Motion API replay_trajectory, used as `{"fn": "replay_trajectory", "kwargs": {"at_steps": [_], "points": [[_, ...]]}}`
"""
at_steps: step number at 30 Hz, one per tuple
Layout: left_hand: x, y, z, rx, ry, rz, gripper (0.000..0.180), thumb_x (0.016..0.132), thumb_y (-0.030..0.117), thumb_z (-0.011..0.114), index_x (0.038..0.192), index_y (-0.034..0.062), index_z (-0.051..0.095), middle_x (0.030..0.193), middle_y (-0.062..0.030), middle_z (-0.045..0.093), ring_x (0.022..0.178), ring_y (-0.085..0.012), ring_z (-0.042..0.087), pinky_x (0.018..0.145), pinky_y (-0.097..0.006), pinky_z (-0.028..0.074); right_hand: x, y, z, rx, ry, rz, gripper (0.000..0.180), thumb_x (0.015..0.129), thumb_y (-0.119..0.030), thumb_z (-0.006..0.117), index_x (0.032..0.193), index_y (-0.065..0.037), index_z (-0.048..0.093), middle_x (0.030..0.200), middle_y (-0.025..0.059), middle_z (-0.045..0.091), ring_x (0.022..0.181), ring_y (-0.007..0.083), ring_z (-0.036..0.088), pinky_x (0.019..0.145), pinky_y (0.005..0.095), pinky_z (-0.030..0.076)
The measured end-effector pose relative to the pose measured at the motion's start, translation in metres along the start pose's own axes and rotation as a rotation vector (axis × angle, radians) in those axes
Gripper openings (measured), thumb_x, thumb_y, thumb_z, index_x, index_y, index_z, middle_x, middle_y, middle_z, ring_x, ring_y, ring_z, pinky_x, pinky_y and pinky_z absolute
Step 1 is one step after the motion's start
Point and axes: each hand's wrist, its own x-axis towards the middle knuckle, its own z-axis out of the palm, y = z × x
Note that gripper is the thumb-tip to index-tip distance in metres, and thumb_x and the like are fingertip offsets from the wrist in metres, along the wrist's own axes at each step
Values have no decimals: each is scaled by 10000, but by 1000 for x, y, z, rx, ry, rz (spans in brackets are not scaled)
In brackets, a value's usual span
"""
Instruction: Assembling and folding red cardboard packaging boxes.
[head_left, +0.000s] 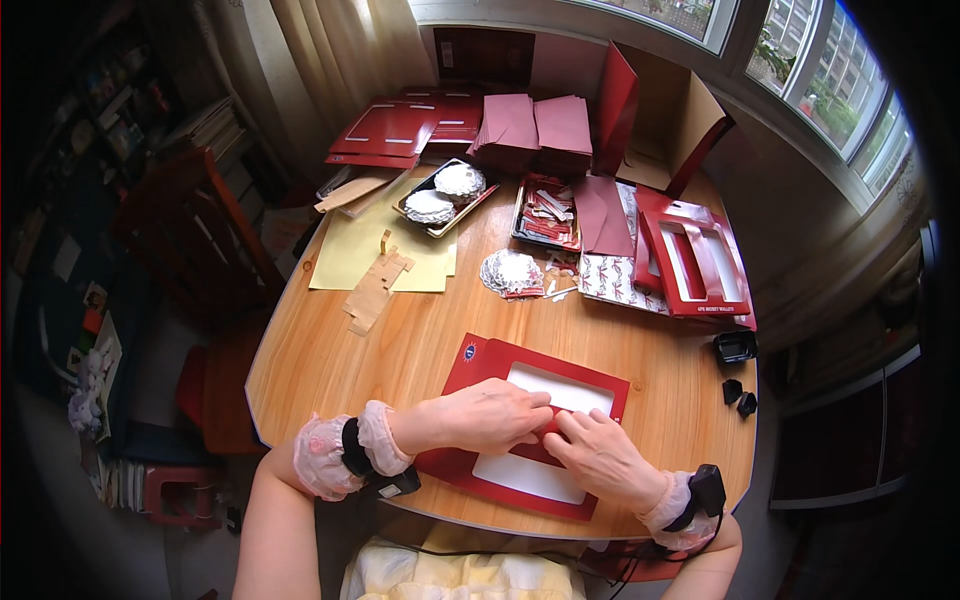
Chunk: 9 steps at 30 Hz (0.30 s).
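A flat red cardboard sheet (480, 365) with two white window cut-outs lies at the near edge of the wooden table (400, 340). My left hand (490, 415) and my right hand (598, 455) press down side by side on the red strip between the two windows, fingertips meeting at the middle. Both wrists wear frilly cuffs and black bands with small devices.
Further back lie yellow paper sheets (350, 250), a tray of white doilies (445, 195), a box of small red pieces (545, 215), stacks of maroon envelopes (535, 125), red window frames (695, 265) and an open box (660, 110). Small black items (735, 345) sit at right.
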Motion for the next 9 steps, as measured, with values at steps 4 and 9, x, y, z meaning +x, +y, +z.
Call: {"fn": "replay_trajectory", "kwargs": {"at_steps": [4, 9], "points": [[1, -9, 2, -61, 29, 31, 215, 861, 194, 685, 915, 36, 548, 897, -117, 565, 787, -314, 622, 677, -413, 503, 3, -2, 8, -55, -72, -30, 112, 856, -153, 541, 941, -81, 541, 912, 46, 519, 849, 178, 544, 742, 302, 416], [4, -14, -6, -214, -62, -3, 219, 876, 208, 681, 969, 62, 547, 938, -118, 607, 837, -324, 630, 706, -418, 515, 3, 1, 19, 8, 20, -41, 118, 859, -157, 544, 952, -85, 551, 901, 40, 519, 831, 170, 536, 744, 310, 417]]}}
